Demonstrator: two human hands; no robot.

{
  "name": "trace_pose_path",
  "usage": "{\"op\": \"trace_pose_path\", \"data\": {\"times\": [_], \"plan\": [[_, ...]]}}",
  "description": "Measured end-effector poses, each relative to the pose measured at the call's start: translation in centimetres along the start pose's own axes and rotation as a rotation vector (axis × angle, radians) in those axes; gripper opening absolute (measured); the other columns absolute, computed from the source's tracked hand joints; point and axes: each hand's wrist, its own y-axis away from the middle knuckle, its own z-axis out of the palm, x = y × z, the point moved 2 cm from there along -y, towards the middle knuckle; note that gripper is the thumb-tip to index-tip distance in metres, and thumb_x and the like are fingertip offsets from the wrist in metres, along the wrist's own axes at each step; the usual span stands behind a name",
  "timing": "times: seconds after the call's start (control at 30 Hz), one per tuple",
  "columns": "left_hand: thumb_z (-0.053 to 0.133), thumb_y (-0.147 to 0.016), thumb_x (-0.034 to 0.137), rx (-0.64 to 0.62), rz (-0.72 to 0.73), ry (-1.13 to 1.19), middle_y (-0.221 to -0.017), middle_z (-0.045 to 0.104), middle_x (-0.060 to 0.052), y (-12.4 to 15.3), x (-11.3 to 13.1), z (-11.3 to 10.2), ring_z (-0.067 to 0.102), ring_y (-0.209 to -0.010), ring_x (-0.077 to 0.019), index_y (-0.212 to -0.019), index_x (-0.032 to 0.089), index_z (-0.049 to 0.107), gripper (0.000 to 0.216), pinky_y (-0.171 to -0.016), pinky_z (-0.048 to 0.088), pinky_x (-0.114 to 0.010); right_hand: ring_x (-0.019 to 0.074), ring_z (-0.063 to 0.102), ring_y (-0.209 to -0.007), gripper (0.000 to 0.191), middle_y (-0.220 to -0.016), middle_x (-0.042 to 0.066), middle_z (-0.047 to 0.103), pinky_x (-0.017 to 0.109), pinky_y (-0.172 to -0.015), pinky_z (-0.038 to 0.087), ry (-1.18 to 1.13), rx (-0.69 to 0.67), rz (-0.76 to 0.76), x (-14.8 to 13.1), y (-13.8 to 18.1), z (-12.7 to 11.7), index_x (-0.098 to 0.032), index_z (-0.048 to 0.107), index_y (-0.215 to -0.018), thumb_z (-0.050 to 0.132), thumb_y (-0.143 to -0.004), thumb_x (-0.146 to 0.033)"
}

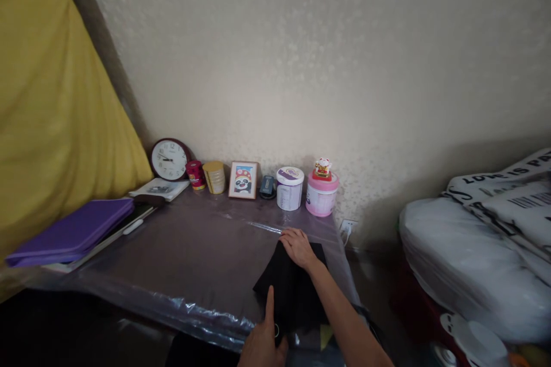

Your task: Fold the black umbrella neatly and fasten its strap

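A black, folded, cloth-like item (286, 287) lies on the front right part of the covered table; its exact kind is unclear. My right hand (297, 248) is over its far edge, fingers bent close together on it. At the near left side of the item is my left hand (264, 344), its index finger stretched forward along the black surface and its thumb apart; the other fingers are hidden. A small pale ring-shaped mark (276, 331) shows between that thumb and index finger.
Along the wall stand a clock (169, 159), a red can (196, 175), a yellow-topped container (214, 177), a panda picture frame (243, 180), a white tub (289, 189) and a pink tub (321, 195) bearing a cat figurine (322, 169). A purple folder (77, 230) lies left.
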Motion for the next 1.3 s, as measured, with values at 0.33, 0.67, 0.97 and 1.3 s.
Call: {"op": "trace_pose_path", "data": {"times": [0.33,0.67,0.97,1.3], "plan": [[0.04,-0.079,0.023,0.058,0.086,0.02,-0.092,0.065,-0.004,-0.1,-0.4,0.4,0.06,-0.082,-0.0152,-0.134,0.015,-0.02,0.082,-0.07,0.038,-0.022,0.0204,0.056,-0.095,0.036,-0.098,0.014,0.063,0.032,-0.085,0.039,0.014,0.239,0.434,5.3,4.1,-4.2,-0.011,0.06,-0.097,0.03,-0.085,-0.026],[0.037,-0.082,0.029,0.118,0.124,0.041,-0.089,0.064,-0.003,0.0,-0.6,0.7,0.059,-0.079,-0.0143,-0.135,0.017,-0.016,0.077,-0.067,0.038,-0.021,0.0212,0.063,-0.074,0.035,-0.077,0.006,0.067,0.029,-0.066,0.046,-0.276,0.192,0.61,3.0,12.2,-5.3,-0.02,0.063,-0.082,0.039,-0.077,-0.045],[0.035,-0.083,0.036,0.098,0.116,0.046,-0.09,0.064,-0.005,0.4,-0.3,0.3,0.06,-0.081,-0.0164,-0.136,0.014,-0.014,0.076,-0.068,0.038,-0.023,0.0214,0.061,-0.069,0.036,-0.072,0.002,0.065,0.031,-0.056,0.05,-0.451,0.184,0.656,-1.2,12.2,-4.6,-0.019,0.059,-0.094,0.049,-0.071,-0.044],[0.039,-0.079,0.026,0.073,0.081,-0.042,-0.091,0.064,-0.007,0.2,-0.2,0.2,0.059,-0.082,-0.0164,-0.135,0.008,-0.014,0.079,-0.068,0.038,-0.023,0.0228,0.06,-0.092,0.039,-0.102,0.009,0.063,0.034,-0.077,0.048,-0.57,0.125,0.497,-4.5,6.5,-2.9,-0.018,0.054,-0.109,0.054,-0.072,-0.032]]}}
